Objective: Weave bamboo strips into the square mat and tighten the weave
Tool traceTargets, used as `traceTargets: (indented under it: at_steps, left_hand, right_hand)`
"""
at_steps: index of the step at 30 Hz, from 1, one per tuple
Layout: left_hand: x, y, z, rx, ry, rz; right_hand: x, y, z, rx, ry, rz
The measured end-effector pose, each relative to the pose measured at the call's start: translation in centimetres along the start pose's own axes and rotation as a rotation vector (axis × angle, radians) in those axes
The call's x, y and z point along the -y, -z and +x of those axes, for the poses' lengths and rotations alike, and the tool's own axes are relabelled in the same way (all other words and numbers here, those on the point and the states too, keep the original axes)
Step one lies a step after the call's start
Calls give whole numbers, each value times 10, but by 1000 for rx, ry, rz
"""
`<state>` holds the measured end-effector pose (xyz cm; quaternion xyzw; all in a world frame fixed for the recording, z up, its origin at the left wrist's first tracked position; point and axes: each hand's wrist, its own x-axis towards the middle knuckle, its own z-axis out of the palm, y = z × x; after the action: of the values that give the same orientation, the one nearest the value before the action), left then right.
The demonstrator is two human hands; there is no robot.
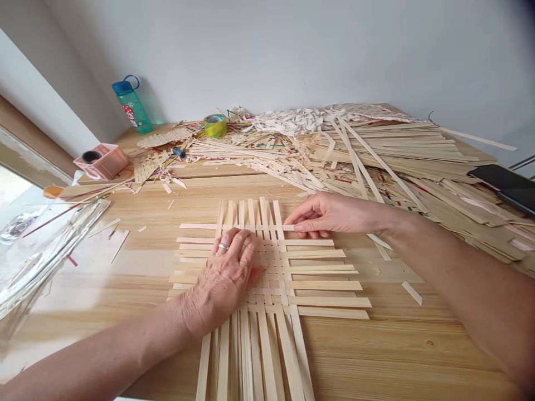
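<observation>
Mat of pale woven wood strips (267, 267) sits mid-table, left hand (228, 273) spread flat on it, right hand (330, 214) pinching the top crosswise strip (200, 226) between narrow fingers. Back left, a pink crate (109, 161) holds a dark cup-shaped thing (91, 156), can't tell what. The mat's lengthwise strips run toward the wooden table's (401, 345) near edge.

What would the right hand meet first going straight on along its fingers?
Probably the end of the pale flat wooden strip crossing the top of the woven mat; the right hand's fingertips seem already there, depth unclear.
</observation>
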<state>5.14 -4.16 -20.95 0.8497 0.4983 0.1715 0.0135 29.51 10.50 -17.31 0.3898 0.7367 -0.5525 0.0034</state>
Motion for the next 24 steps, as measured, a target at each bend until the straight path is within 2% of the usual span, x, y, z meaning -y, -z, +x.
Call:
traceTargets:
  at_steps: [5,11,20,22,24]
  left_hand:
    - [-1,1,-1,4,1,-14]
    - [4,12,3,-5,131,6]
    - [11,14,8,91,206,17]
    - [11,15,10,103,204,21]
    - [11,17,11,118,204,24]
  right_hand:
    - [-2,7,-4,22,-33,17]
    - [-4,3,1,1,-6,14]
    - [1,-5,4,-7,23,-15]
    - [1,-5,3,-2,30,-55]
    - [2,-6,1,-53,96,-146]
